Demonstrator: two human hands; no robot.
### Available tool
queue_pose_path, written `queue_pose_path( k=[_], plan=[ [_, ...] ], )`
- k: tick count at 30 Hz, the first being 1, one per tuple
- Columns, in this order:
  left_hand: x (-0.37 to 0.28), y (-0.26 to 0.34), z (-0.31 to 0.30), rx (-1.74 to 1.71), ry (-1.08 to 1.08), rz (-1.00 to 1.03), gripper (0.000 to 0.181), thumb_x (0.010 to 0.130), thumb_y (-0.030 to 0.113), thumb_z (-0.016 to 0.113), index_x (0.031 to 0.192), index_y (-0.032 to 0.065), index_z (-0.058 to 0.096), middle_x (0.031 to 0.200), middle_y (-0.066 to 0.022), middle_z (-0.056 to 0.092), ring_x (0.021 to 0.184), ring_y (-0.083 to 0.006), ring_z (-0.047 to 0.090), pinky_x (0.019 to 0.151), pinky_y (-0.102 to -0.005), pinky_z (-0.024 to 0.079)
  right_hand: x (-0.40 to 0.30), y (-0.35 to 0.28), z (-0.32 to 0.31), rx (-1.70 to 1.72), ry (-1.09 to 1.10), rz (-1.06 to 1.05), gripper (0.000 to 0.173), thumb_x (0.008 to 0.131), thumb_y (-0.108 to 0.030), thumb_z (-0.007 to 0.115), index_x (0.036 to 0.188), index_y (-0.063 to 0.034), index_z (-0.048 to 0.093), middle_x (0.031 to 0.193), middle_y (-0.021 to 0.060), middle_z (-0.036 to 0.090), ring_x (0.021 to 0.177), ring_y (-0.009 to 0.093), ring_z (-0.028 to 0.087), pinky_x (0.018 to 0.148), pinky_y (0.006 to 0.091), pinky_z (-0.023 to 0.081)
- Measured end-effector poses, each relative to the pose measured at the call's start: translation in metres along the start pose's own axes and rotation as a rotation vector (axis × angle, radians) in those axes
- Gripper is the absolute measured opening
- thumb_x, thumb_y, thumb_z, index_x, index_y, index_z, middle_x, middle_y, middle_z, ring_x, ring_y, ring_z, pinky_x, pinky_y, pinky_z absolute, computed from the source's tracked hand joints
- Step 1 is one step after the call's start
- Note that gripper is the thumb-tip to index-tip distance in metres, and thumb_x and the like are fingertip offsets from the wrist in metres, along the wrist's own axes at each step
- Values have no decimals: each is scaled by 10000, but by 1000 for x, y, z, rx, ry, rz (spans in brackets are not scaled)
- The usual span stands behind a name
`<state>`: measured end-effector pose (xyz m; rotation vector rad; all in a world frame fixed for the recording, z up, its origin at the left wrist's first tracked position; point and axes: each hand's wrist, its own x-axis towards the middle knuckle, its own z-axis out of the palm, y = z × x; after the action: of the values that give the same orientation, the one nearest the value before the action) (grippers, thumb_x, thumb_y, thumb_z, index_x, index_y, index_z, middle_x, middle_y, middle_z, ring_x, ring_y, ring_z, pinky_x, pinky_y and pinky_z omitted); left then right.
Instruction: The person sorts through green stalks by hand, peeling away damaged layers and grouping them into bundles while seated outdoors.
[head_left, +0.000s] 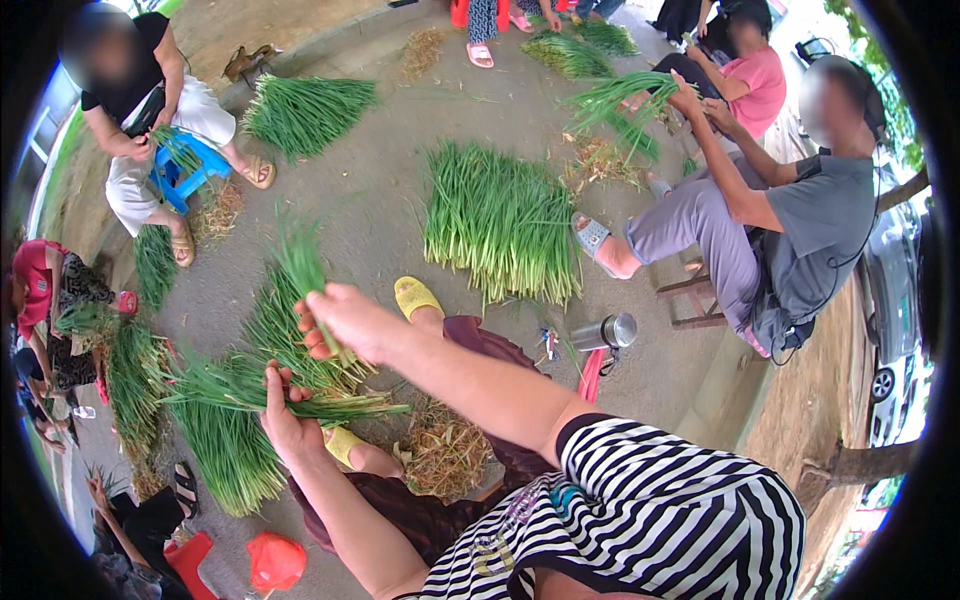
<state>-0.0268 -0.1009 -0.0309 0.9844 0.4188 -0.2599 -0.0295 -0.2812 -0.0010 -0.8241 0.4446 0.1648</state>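
Observation:
My left hand (291, 431) is closed around a bunch of garlic chives (214, 384), whose pale stem ends point right. Up and to its right, my right hand (349, 321) grips a smaller bunch of chives (298, 259), its leaves blurred. Beneath my left hand lies a neat pile of chives (232, 461). A looser chive heap (274, 311) is partly hidden behind my hands. Dry yellowed trimmings (446, 454) are heaped on the ground between my feet, which are in yellow slippers (417, 296).
Ahead lies a large chive stack (499, 217), with another pile (311, 112) farther off. A metal flask (604, 331) lies to the right beside keys (550, 343). A person on a wooden stool (694, 300) holds chives at right; another sits by a blue stool (191, 169). An orange-red bag (276, 561) is at lower left.

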Motion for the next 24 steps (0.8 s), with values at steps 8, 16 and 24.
queue_pose_path(
  k=[8, 16, 24],
  plan=[
    [0, 1, -1, 30, -93, -2, 254, 938, 178, 650, 1134, 18, 621, 871, -20, 622, 614, -75, 476, 584, -230, 422, -24, -101, -143, -46, 37, 41, 263, 1030, -214, 417, 1084, 17, 532, 741, -25, 453, 517, 30, 314, 408, 173, 294],
    [-16, -4, 9, 162, -38, -51, 236, 952, 156, 621, 1138, 13, 598, 875, -21, 605, 606, -71, 460, 567, -251, 417, -11, -181, -278, -530, 648, -168, 257, 1023, -218, 400, 1040, -8, 548, 764, 0, 487, 526, 59, 399, 399, 195, 352],
    [-33, -14, 15, 259, -26, -167, 231, 979, 136, 561, 1163, -6, 565, 870, -31, 597, 606, -73, 462, 577, -249, 435, 89, -106, -472, -924, 1312, -332, 283, 993, -274, 436, 997, -18, 557, 697, 55, 546, 464, 142, 472, 414, 312, 400]
  ],
)
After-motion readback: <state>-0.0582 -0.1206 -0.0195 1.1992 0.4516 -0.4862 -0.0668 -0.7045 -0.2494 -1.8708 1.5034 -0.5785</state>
